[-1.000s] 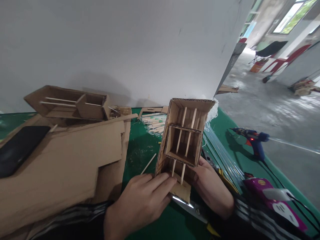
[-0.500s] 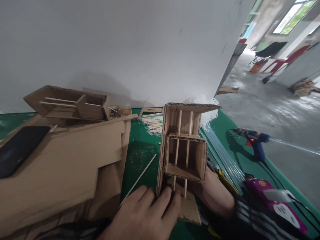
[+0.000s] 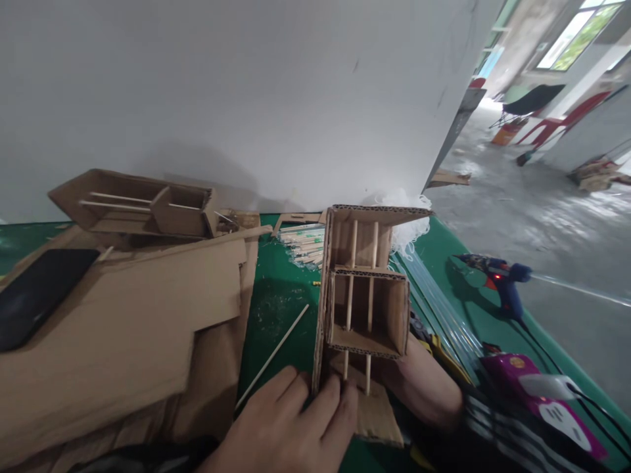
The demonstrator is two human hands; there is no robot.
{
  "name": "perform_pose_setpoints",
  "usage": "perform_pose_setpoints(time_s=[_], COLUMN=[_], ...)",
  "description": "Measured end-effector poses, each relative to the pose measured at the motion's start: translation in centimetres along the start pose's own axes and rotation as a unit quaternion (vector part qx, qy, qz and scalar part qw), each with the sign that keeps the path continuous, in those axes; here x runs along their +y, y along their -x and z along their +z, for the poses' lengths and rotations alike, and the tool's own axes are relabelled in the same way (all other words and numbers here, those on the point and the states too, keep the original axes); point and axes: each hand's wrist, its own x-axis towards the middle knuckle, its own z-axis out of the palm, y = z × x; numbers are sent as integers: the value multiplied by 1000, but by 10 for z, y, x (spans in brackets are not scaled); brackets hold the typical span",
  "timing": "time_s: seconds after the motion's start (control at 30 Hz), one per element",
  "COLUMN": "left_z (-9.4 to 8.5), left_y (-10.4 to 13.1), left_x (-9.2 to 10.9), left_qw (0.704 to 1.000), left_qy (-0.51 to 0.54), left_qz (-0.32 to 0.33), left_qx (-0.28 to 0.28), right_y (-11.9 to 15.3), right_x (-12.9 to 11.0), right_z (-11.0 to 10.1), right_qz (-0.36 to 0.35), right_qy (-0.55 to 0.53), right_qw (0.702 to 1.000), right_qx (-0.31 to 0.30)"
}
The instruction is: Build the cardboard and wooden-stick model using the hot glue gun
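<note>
A cardboard frame (image 3: 365, 345) with box-like compartments stands in the middle, and two thin wooden sticks (image 3: 371, 302) run through it lengthwise. My left hand (image 3: 296, 420) grips its near left edge, with the fingers curled over the cardboard beside the stick ends. Behind its right side is my right hand (image 3: 424, 381), whose fingers are hidden by the cardboard. A loose stick (image 3: 273, 355) lies on the green table just left of the frame, close to my left hand.
Cardboard sheets (image 3: 123, 315), a black phone (image 3: 42, 295) and a boat-shaped cardboard piece (image 3: 142, 203) lie left. Bundled sticks (image 3: 303, 244) lie behind. A glue gun (image 3: 503, 276), clear glue sticks (image 3: 444, 315), pliers (image 3: 446, 358) and a pink power strip (image 3: 547, 401) are right.
The cardboard frame has shifted slightly to the right and toward me at its near end. My left hand has moved slightly with it and keeps its hold.
</note>
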Motion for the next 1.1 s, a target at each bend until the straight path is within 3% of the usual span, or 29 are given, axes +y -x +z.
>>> perform_pose_setpoints(time_s=[0.17, 0.33, 0.43, 0.5, 0.57, 0.67, 0.73, 0.83, 0.9, 0.97, 1.03, 1.1], left_z=[5, -15, -22, -14, 1, 26, 37, 45, 47, 48, 46, 42], left_y=[0, -7, -7, -6, -5, -6, -6, -4, -3, -2, -1, -1], left_x=[0, -8, -22, -30, -34, -32, -29, -28, -29, -30, -31, -29], left_qw=[1000, 999, 992, 978, 944, 844, 802, 772, 771, 790, 827, 877], left_qy=[5, 40, 72, 80, 181, 394, 469, 521, 521, 482, 403, 322], left_qz=[0, -22, -20, -57, -206, -326, -354, -363, -360, -355, -333, -286], left_qx=[-13, -1, 101, 185, 185, 161, 107, 45, 62, 135, 206, 211], right_y=[-2, -4, -4, -4, -5, -6, -6, -6, -6, -5, -4, -3], right_x=[3, -11, -19, -18, -13, -3, 2, 5, 5, 4, 2, 0], right_z=[-2, 4, 7, 6, 2, -6, -11, -16, -18, -18, -17, -16], right_qz=[-34, -123, -173, -172, -163, -169, -175, -171, -178, -198, -217, -235], right_qy=[45, 143, 191, 162, 118, 93, 89, 90, 109, 136, 167, 193], right_qw=[998, 982, 965, 969, 976, 976, 976, 978, 974, 966, 956, 945], right_qx=[14, 22, 47, 69, 85, 100, 97, 81, 82, 92, 107, 122])
